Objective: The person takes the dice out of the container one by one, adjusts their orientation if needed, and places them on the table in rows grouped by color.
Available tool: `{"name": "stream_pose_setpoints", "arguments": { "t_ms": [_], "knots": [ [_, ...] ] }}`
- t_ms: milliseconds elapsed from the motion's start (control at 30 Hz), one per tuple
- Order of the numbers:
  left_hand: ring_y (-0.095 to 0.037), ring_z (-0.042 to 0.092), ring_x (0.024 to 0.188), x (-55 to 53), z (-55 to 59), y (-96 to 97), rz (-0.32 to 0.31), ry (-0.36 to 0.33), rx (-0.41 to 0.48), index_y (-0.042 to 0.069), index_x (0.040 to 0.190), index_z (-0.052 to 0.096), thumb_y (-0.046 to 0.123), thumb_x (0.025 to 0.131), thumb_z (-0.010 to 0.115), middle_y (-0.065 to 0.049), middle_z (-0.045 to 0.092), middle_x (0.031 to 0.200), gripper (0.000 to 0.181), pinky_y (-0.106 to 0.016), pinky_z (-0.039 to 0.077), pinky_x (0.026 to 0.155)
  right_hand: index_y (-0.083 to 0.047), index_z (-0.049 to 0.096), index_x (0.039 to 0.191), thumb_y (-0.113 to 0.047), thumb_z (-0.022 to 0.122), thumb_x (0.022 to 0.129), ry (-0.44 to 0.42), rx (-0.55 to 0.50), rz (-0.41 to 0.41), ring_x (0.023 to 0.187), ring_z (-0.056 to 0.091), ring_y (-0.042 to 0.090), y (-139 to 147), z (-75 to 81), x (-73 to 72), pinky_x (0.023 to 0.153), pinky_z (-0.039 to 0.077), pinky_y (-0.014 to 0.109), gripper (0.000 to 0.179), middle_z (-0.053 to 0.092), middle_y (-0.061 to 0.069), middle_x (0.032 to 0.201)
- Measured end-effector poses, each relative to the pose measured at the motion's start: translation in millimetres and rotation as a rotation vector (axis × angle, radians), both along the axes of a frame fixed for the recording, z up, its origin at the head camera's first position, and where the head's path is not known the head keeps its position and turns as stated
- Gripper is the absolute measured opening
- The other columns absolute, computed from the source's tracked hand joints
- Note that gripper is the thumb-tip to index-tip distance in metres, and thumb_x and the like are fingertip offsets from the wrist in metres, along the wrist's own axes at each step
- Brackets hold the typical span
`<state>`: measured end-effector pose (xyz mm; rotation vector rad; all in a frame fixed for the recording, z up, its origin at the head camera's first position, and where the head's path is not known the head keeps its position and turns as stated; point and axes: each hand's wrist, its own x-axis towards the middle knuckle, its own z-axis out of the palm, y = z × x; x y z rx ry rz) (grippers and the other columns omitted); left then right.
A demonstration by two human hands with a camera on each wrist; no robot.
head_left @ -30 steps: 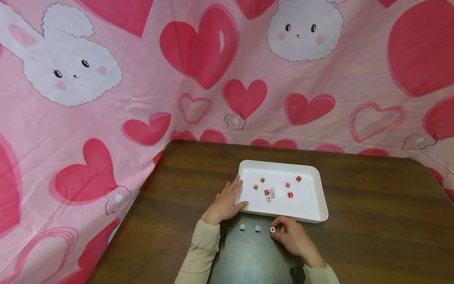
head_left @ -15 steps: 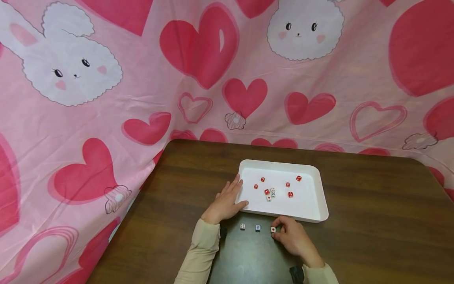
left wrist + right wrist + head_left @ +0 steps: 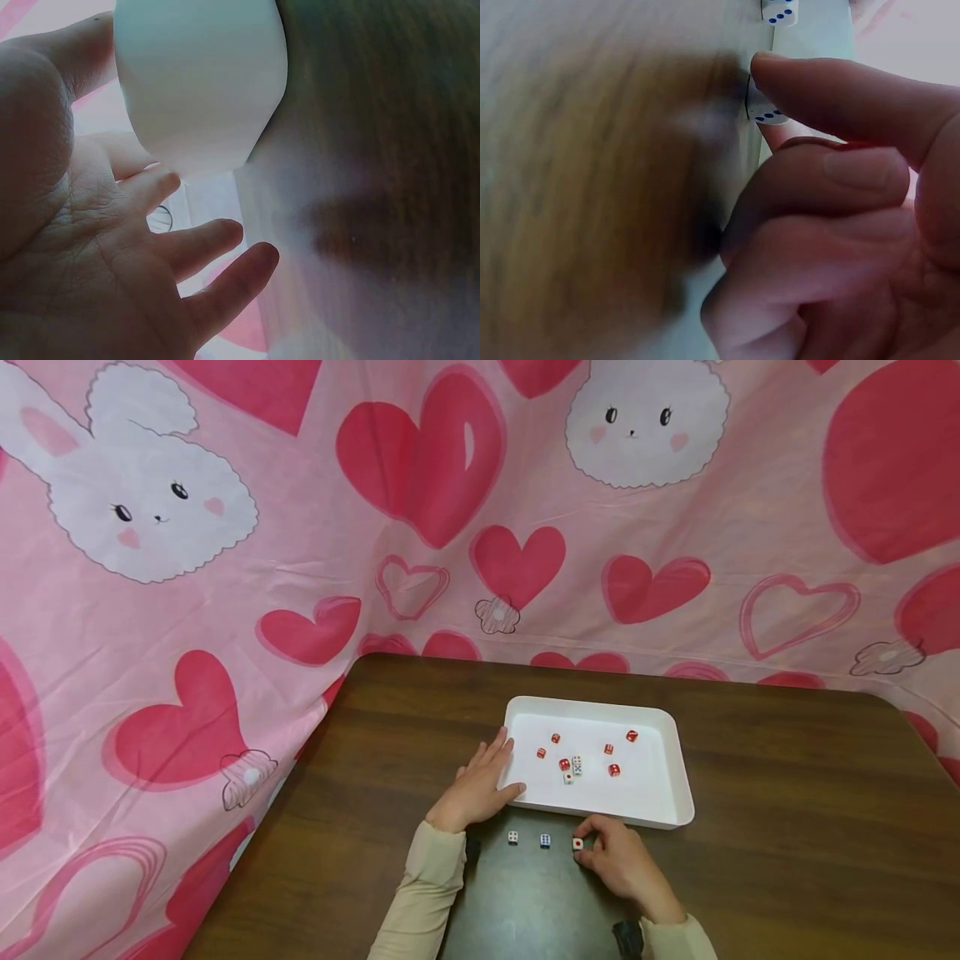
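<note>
My right hand [image 3: 617, 858] pinches a white die [image 3: 577, 844] with a red dot on top, between thumb and index finger, on the table in front of the tray. In the right wrist view, blue dots show on that die's side [image 3: 763, 106], partly behind a finger. Left of it, in a row, stand a white die with blue dots [image 3: 545, 841] and another white die [image 3: 513, 837]. My left hand [image 3: 472, 789], fingers spread, rests at the left end of the white tray [image 3: 684, 797]. In the left wrist view, the tray's outer wall [image 3: 202, 82] lies beside thumb and fingers.
Inside the tray lie several red dice, one a red die [image 3: 614, 770] toward the right. Near its middle, white dice [image 3: 577, 766] sit close beside a red one. Brown wooden table [image 3: 810, 793] surrounds the tray. A pink heart-patterned cloth [image 3: 645, 527] hangs behind.
The pinched die has shifted very slightly to the right since the first frame. My left hand, the tray and the other dice have stayed in place.
</note>
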<state>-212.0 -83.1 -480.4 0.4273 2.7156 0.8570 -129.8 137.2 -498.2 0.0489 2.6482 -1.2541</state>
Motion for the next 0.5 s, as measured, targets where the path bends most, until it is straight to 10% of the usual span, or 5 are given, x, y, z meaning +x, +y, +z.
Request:
{"name": "stream_pose_setpoints", "arguments": {
  "t_ms": [500],
  "knots": [
    [-0.036,0.013,0.150,-1.1,0.7,0.3,-0.007,0.003,-0.015,0.016,0.155,0.022,0.038,0.092,0.061,0.002,0.007,0.164,0.077,-0.068,0.018,0.111,-0.009,0.065,0.092,-0.016,0.076,0.078,-0.012,-0.057,0.091,0.052,0.046,0.010,11,10.4,0.7,0.050,0.036,0.023,0.019,0.053,-0.002,0.059]
  ]
}}
